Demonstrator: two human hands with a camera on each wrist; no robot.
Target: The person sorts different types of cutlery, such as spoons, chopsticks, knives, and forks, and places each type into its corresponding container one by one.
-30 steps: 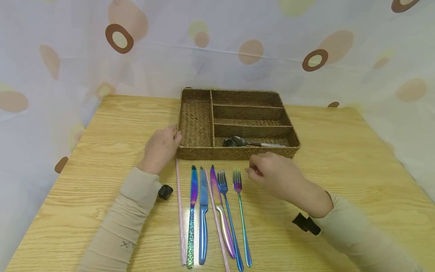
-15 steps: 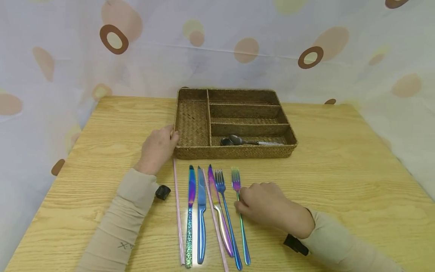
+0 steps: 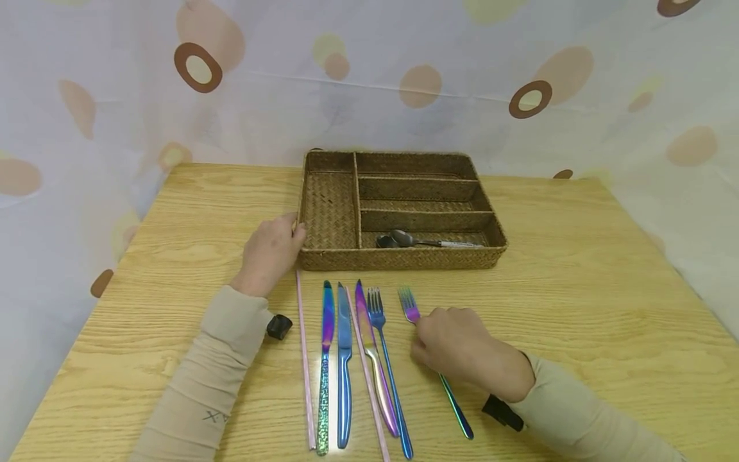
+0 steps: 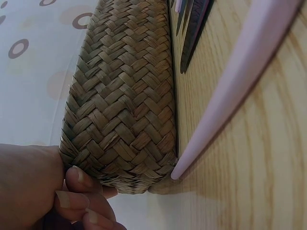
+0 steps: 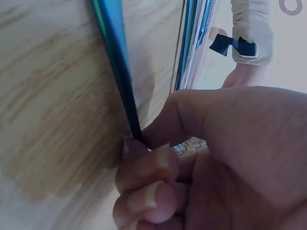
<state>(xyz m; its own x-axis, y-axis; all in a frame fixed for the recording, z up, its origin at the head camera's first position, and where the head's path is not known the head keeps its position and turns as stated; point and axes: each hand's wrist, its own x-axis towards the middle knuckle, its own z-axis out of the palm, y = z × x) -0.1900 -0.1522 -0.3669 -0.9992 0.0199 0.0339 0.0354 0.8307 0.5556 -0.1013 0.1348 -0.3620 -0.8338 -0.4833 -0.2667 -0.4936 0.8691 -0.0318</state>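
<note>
My right hand (image 3: pixel 453 340) pinches a rainbow-coloured fork (image 3: pixel 458 408) by its handle, thumb against curled fingers. The fork slants over the table, its tines pointing away and its handle end to the near right. In the right wrist view the blue-green handle (image 5: pixel 117 52) runs in between thumb and forefinger. My left hand (image 3: pixel 267 251) grips the front left corner of a brown woven cutlery tray (image 3: pixel 404 258), thumb at the rim. The left wrist view shows its fingers curled at the tray's corner. A second, blue fork (image 3: pixel 376 311) lies left of the held one.
Three shiny knives (image 3: pixel 344 359) and two thin pink sticks (image 3: pixel 306 366) lie side by side in front of the tray. Dark spoons (image 3: pixel 402 238) rest in its front right compartment. A patterned curtain (image 3: pixel 369 77) hangs behind the wooden table (image 3: pixel 577 269).
My right hand came down and left from beside the tray to the right-hand fork, took its handle and swung the handle end rightward. The left hand stayed on the tray.
</note>
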